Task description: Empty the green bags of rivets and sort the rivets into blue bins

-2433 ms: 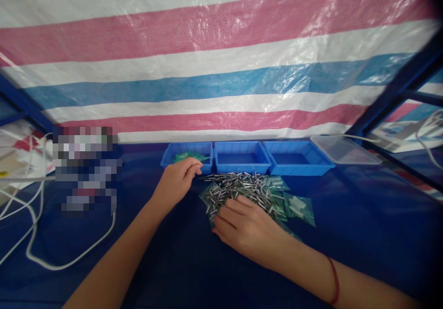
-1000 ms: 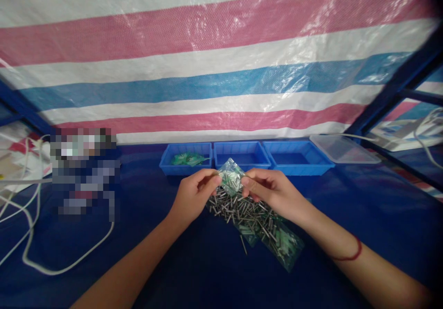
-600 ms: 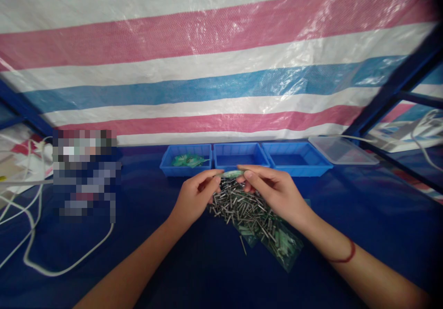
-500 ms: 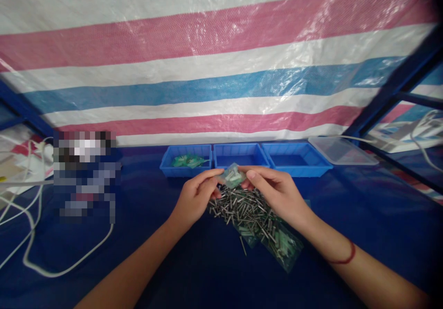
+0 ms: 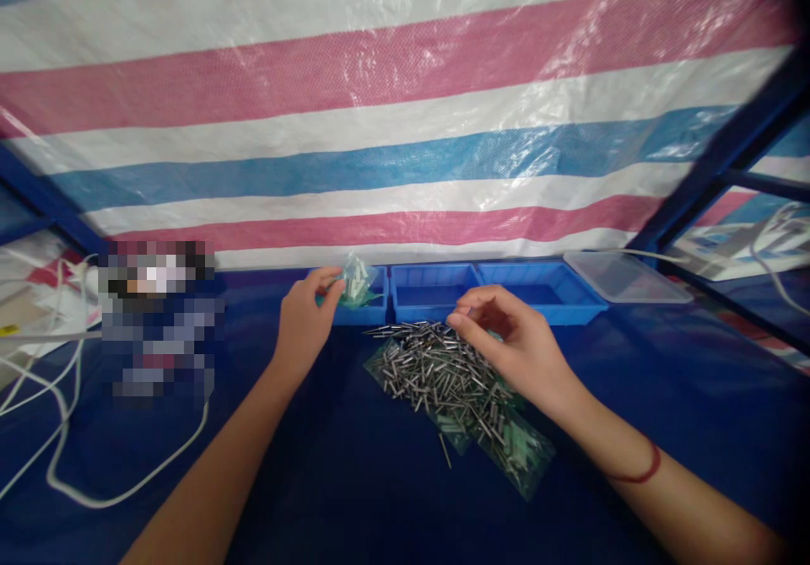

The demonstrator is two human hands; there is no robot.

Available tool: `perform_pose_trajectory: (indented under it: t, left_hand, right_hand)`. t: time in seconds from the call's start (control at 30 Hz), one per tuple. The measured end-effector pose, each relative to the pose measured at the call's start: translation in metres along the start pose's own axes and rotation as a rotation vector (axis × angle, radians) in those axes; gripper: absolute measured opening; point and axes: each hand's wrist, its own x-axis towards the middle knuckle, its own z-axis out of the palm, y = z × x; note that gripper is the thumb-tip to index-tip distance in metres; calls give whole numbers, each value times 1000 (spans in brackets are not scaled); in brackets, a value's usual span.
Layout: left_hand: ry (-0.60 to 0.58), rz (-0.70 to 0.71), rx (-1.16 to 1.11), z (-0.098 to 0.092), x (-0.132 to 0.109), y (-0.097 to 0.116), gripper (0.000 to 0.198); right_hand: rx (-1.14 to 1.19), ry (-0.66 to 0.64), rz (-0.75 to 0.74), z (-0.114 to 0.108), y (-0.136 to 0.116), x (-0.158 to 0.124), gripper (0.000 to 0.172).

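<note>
My left hand pinches a small clear plastic bag with pale pieces inside, held over the left blue tray. Greenish bags lie in that tray, partly hidden by my hand and the bag. My right hand hovers above the right side of a heap of thin metal pins, thumb and forefinger close together. Whether a small thing sits between those fingertips I cannot make out. Under and beside the heap lie more clear bags, one plainly showing a green-tinted bag at its lower right.
Two more blue trays, a middle tray and a right tray, stand in the row. A translucent lid lies to their right. White cables and a blurred-out patch occupy the left. A striped sheet hangs behind.
My left hand has carried the small bag leftward from above the pin heap to the left tray. My right hand has let go of the bag and stays near the heap.
</note>
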Motion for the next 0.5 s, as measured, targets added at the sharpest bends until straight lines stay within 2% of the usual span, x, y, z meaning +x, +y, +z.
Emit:
perform_pose_trajectory:
  t: [0.07,0.13,0.23,0.33,0.4,0.47,0.5]
  left_hand:
    - [2,45,221,-2,5,-11,28]
    - [28,99,314,-6,5,-14,26]
    - [-20,147,231,-13,-1,-6,30]
    - [-74,147,197,-16,-9,6,46]
    - [-164,214,166,-13,-16,13,48]
    - [-248,284,117,-8,-24,20,40]
    - [-302,331,79,-4,-28,24,34]
  right_hand:
    - [-56,7,-13,-5,0,2,19]
    - [-158,14,-28,-12,-2,5,25]
    - [-346,24,-33,-29,-11,6,35]
    - [-548,-81,-4,-52,-11,-1,42]
    - [-692,-204,-14,-68,0,-14,43]
    - [-814,-278,-48,-83,18,-32,38]
    - [-865,-276,-51,-90,28,-41,40]
